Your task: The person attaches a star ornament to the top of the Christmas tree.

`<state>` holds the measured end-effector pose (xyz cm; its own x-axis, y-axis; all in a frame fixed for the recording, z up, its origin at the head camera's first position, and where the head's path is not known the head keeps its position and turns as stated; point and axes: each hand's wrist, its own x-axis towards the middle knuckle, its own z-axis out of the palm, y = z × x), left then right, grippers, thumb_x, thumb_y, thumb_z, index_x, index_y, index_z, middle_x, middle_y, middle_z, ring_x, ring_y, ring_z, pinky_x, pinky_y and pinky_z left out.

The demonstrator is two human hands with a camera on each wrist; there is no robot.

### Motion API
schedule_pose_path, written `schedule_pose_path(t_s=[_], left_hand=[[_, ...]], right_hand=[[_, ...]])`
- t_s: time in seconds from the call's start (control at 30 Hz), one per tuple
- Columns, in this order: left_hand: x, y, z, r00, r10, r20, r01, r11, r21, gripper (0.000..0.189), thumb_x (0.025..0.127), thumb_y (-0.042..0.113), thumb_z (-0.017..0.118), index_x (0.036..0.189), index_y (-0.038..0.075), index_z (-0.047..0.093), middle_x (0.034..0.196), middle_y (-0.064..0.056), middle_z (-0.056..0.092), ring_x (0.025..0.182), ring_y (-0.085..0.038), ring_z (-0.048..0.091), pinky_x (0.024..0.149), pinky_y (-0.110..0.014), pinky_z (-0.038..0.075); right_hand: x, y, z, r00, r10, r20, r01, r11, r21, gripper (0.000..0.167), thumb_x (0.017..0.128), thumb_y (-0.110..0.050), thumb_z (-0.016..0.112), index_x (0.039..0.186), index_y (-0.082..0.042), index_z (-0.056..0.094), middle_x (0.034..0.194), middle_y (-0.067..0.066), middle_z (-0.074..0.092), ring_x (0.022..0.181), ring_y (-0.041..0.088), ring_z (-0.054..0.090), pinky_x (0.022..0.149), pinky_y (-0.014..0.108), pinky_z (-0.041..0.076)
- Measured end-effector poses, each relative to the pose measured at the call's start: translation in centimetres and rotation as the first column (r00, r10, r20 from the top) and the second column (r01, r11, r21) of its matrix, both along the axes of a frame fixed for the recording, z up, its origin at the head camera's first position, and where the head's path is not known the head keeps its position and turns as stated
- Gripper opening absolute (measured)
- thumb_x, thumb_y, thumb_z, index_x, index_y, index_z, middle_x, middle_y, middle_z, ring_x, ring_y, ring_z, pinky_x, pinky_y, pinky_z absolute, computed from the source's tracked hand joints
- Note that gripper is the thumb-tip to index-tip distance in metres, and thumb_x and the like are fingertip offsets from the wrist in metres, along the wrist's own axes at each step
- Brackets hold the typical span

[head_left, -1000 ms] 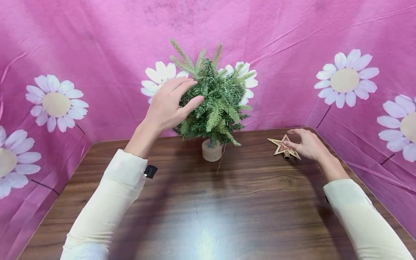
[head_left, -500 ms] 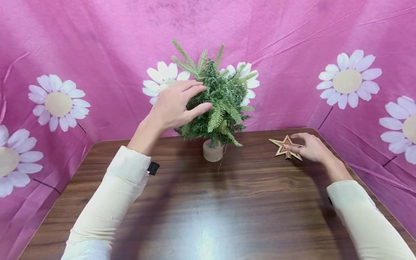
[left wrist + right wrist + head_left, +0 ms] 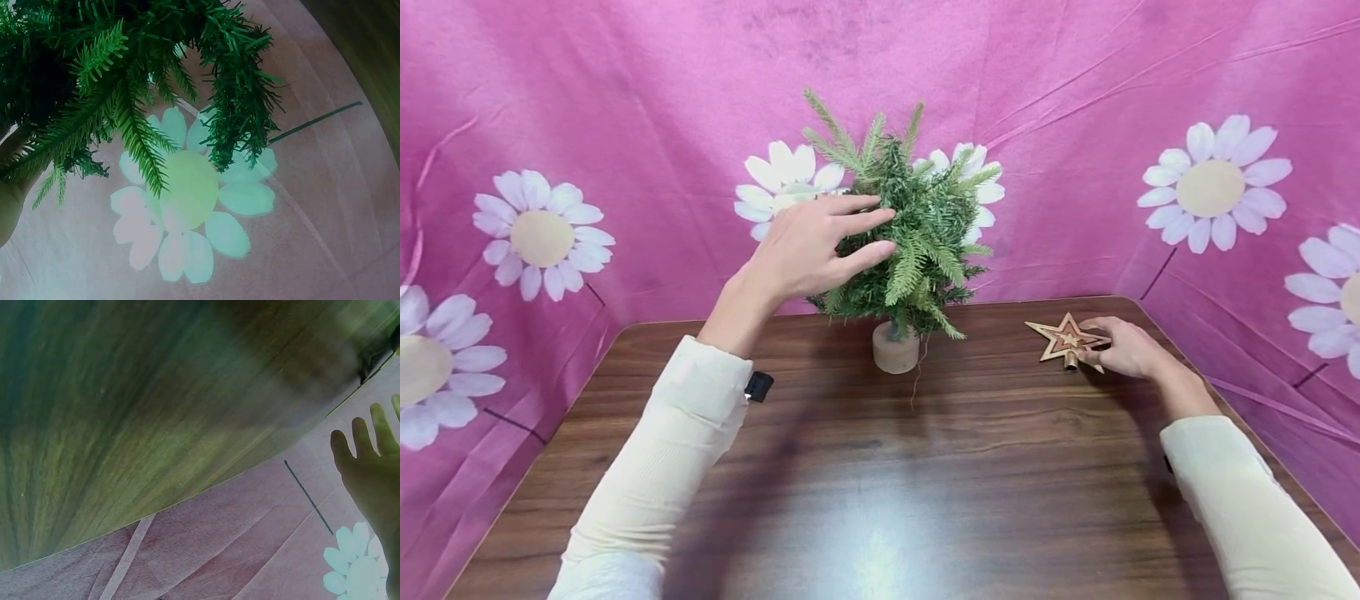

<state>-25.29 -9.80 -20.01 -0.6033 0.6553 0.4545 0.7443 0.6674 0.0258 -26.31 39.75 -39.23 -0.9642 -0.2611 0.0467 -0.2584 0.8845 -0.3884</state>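
Observation:
My left hand (image 3: 805, 250) is held up at the left side of a small artificial Christmas tree (image 3: 936, 217), its fingers extended over the green branches. Drooping branches (image 3: 240, 81) fill the top of the left wrist view, where a little of the hand shows at the left edge. The tree stands upright on a round pale wooden base (image 3: 895, 350). At the back right, a wooden star tree topper (image 3: 1067, 337) with a small tube lies on the table. My right hand (image 3: 1127, 348) is at its right points, thumb and forefinger apart. The right wrist view shows extended fingers (image 3: 362, 440).
The brown wood-grain table (image 3: 850, 467) reaches back to a pink cloth (image 3: 685, 108) printed with white daisies, which surrounds it on three sides. A thin loose strand (image 3: 917, 383) hangs from the tree beside its base.
My left hand has shifted slightly right, farther over the branches. My right thumb has moved from the star's middle towards its lower right point.

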Motion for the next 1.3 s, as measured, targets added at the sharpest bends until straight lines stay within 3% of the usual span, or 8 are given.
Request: schedule_pose_path(t_s=[0.13,0.33,0.47,0.63,0.87,1.13,1.3], left_hand=[[-0.1,0.03,-0.38,0.999,-0.012,-0.036,0.012,1.0,0.014,0.051,0.101,0.054,0.053,0.143,0.025,0.061,0.148,-0.002,0.055,0.13,-0.026,0.057,0.076,-0.04,0.052],[-0.15,-0.07,-0.54,0.998,-0.013,-0.058,0.015,1.0,0.024,0.049,0.101,0.053,0.054,0.142,0.026,0.062,0.147,0.0,0.056,0.122,-0.025,0.063,0.062,-0.033,0.046],[-0.2,-0.09,-0.67,0.997,-0.021,-0.075,0.024,0.999,0.034,0.048,0.101,0.052,0.055,0.141,0.027,0.063,0.146,0.001,0.057,0.11,-0.024,0.068,0.055,-0.032,0.04],[-0.25,-0.14,-0.77,0.996,-0.023,-0.085,0.027,0.999,0.041,0.047,0.101,0.051,0.055,0.14,0.026,0.063,0.146,0.001,0.057,0.108,-0.024,0.068,0.054,-0.031,0.039],[-0.28,-0.08,-0.78,0.996,-0.016,-0.092,0.02,0.999,0.043,0.047,0.101,0.052,0.055,0.14,0.026,0.063,0.146,0.001,0.057,0.116,-0.024,0.066,0.057,-0.031,0.041],[-0.23,0.01,-0.88,0.996,-0.003,-0.093,0.007,0.999,0.046,0.047,0.101,0.053,0.055,0.14,0.027,0.064,0.145,0.002,0.057,0.103,-0.023,0.069,0.053,-0.031,0.039],[-0.28,0.03,-0.98,0.994,0.004,-0.11,0.002,0.999,0.054,0.047,0.1,0.053,0.056,0.138,0.027,0.065,0.14,0.0,0.062,0.113,-0.023,0.067,0.054,-0.032,0.042]], right_hand=[[-0.1,0.23,-0.24,0.999,-0.009,0.03,0.009,1.0,0.0,0.069,0.084,-0.024,0.08,0.133,0.014,0.051,0.123,0.037,0.06,0.113,0.055,0.057,0.096,0.067,0.041],[-0.1,0.28,-0.6,0.998,0.002,0.068,-0.001,1.0,-0.018,0.065,0.082,-0.024,0.08,0.13,0.012,0.053,0.114,0.032,0.064,0.105,0.047,0.06,0.092,0.062,0.044],[-0.02,0.36,-0.76,0.994,-0.011,0.107,0.013,1.0,-0.018,0.068,0.083,-0.025,0.079,0.132,0.012,0.05,0.119,0.036,0.06,0.109,0.05,0.057,0.094,0.065,0.042],[-0.22,0.57,-0.88,0.994,-0.007,0.106,0.004,1.0,0.027,0.071,0.083,-0.026,0.078,0.133,0.015,0.05,0.119,0.039,0.06,0.11,0.053,0.057,0.093,0.066,0.043],[-0.1,0.54,-0.55,0.99,-0.072,0.117,0.065,0.996,0.056,0.064,0.08,-0.036,0.082,0.12,0.01,0.063,0.086,0.012,0.068,0.085,0.035,0.062,0.078,0.052,0.049],[0.02,0.17,-0.4,0.988,-0.065,0.142,0.064,0.998,0.013,0.043,0.082,-0.033,0.08,0.104,0.003,0.068,0.068,-0.004,0.066,0.071,0.017,0.056,0.07,0.037,0.044],[-0.04,-0.24,-0.09,0.982,-0.083,0.168,0.085,0.996,-0.006,0.053,0.086,-0.035,0.077,0.114,0.008,0.064,0.071,-0.002,0.07,0.075,0.017,0.06,0.074,0.038,0.044]])
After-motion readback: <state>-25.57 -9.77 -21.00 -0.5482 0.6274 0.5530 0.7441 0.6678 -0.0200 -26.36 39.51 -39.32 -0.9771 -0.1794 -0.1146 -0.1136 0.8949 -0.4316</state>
